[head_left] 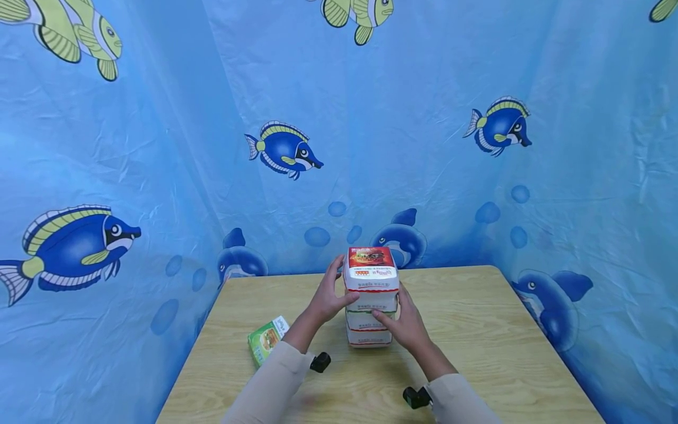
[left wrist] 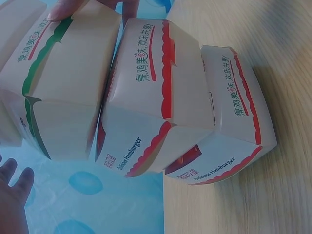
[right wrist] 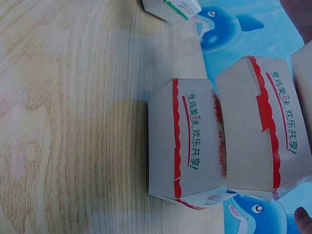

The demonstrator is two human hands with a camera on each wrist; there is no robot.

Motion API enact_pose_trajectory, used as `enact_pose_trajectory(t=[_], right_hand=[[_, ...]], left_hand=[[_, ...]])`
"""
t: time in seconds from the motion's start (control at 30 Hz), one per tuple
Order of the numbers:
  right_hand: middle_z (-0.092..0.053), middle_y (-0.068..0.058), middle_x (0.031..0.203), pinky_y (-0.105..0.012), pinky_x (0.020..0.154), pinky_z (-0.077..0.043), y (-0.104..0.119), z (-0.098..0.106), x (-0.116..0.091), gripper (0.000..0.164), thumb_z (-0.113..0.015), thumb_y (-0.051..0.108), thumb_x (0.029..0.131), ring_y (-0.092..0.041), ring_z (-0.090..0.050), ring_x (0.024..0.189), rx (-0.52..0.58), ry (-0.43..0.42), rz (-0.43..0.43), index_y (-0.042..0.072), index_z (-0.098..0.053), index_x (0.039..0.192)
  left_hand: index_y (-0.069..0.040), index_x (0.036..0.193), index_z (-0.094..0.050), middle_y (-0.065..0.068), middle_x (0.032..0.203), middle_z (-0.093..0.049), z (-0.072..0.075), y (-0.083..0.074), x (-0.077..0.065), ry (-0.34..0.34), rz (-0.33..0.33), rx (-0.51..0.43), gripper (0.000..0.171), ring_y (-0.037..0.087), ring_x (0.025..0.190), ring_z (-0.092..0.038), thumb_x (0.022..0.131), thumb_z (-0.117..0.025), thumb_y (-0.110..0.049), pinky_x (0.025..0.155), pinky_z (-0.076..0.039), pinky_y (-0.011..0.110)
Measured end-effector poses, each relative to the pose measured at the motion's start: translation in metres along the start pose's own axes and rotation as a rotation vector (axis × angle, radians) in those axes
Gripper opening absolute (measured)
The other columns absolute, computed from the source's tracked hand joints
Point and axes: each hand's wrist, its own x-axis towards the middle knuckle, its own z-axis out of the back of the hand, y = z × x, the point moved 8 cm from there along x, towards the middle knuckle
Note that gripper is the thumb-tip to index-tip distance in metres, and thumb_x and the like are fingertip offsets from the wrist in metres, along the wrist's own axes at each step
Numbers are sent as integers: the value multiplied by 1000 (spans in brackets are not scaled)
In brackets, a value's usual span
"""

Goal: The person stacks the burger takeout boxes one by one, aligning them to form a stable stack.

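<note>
Several white burger boxes stand in a stack on the table. The top burger box [head_left: 371, 262] has a red lid with a burger picture; the burger box [left wrist: 58, 83] with green trim is under it, and two with red trim are below. My left hand [head_left: 329, 297] holds the upper left of the stack, thumb across the front near the top box's lower edge. Lower on the right side, my right hand [head_left: 405, 323] grips the stack, its thumb on the front of the green-trimmed box. The bottom burger box [right wrist: 183, 136] sits on the wood.
Left of the stack, partly behind my left forearm, lies another burger box [head_left: 265, 340] with a green lid. The pale wooden table [head_left: 461, 330] ends at a blue curtain [head_left: 371, 88] printed with fish and dolphins. Small black devices [head_left: 320, 362] sit at both wrists.
</note>
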Motion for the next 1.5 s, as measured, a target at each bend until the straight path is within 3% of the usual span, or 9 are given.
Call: enact_pose_trajectory(t=[0.1, 0.17, 0.3, 0.7, 1.0, 1.23, 1.5], right_hand=[[-35, -7, 151, -64, 103, -33, -1, -1, 0, 103, -68, 69, 75, -34, -37, 135, 3, 4, -1, 32, -14, 155], [-35, -7, 150, -64, 102, -33, -1, -1, 1, 104, -68, 69, 75, -34, -37, 135, 0, 4, 1, 31, -14, 155], [-35, -7, 150, -64, 102, -33, -3, -2, 1, 104, -67, 70, 75, -34, -37, 135, -5, 3, 1, 31, -14, 156], [-29, -5, 155, -64, 102, -33, -1, -2, 1, 103, -67, 70, 75, -36, -32, 138, -3, 8, 8, 36, -13, 155], [-30, -12, 155, -58, 104, -35, 12, 14, 3, 101, -68, 60, 82, -35, -30, 139, -2, -26, 73, 20, -14, 157], [-24, -12, 158, -58, 105, -34, 23, 27, 8, 95, -68, 53, 86, -35, -27, 141, -3, -40, 117, 28, -10, 157], [-23, -13, 158, -59, 106, -33, 31, 38, 11, 93, -69, 48, 88, -36, -25, 141, 4, -71, 171, 18, -14, 157]], left_hand=[[-16, 157, -12, 9, 159, -19, 1, 1, -1, -1, 14, 12, 101, 35, 141, -26, 83, -70, -53, 108, -30, 56], [-17, 157, -13, 4, 159, -21, 0, 13, 0, -18, 7, 18, 104, 30, 142, -25, 81, -68, -61, 109, -30, 54], [-13, 157, -14, 2, 158, -24, 0, 13, 0, -28, 4, 20, 107, 25, 142, -26, 79, -66, -66, 110, -30, 52], [-22, 157, -15, 3, 158, -25, 6, 23, -8, -60, 50, 45, 101, 22, 142, -25, 80, -68, -61, 110, -29, 50], [-21, 157, -18, 6, 158, -24, 30, 43, -33, -106, 92, 87, 93, 28, 142, -26, 85, -70, -50, 110, -29, 52], [-18, 156, -22, 11, 156, -27, 55, 62, -50, -139, 175, 158, 94, 35, 139, -30, 83, -72, -52, 108, -31, 56], [-29, 156, -19, 2, 158, -25, 78, 106, -77, -128, 329, 266, 99, 33, 141, -27, 79, -66, -67, 106, -30, 61]])
